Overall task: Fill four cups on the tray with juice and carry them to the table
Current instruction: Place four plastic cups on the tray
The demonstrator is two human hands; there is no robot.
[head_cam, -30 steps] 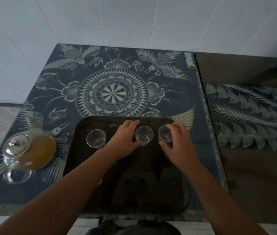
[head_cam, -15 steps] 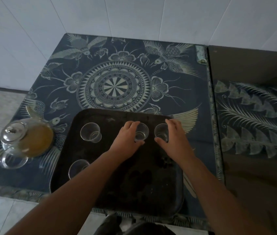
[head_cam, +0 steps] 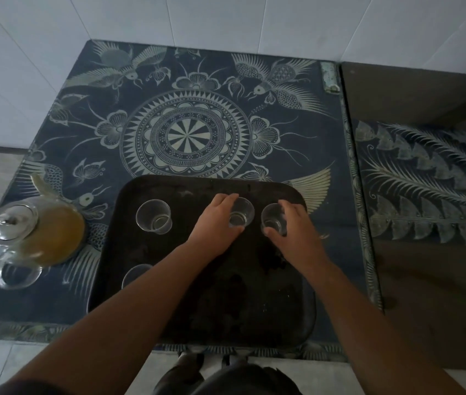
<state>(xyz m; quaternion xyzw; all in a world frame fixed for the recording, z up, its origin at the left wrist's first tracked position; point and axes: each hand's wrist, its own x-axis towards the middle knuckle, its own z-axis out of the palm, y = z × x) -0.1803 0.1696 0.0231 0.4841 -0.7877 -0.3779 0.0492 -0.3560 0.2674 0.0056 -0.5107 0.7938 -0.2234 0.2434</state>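
A dark tray [head_cam: 169, 189] lies on the patterned blue table. Several small clear cups stand on it, all without juice. My left hand [head_cam: 212, 226] grips the middle cup [head_cam: 241, 213] in the far row. My right hand [head_cam: 294, 232] holds the right cup [head_cam: 273, 219] beside it. A third cup [head_cam: 153, 216] stands free at the far left of the tray. A fourth cup [head_cam: 133, 276] at the near left is partly hidden by my left forearm. A glass teapot [head_cam: 35, 235] of orange juice, lid on, sits left of the tray.
The blue patterned tabletop [head_cam: 186, 135] stretches beyond the tray to a white tiled wall. A second dark glass table [head_cam: 425, 172] adjoins on the right. Pale floor tiles show on the left and below the near edge.
Both hands stay on the same two cups. The camera has shifted slightly, so the near left cup has come into view and the tray sits a little more central.
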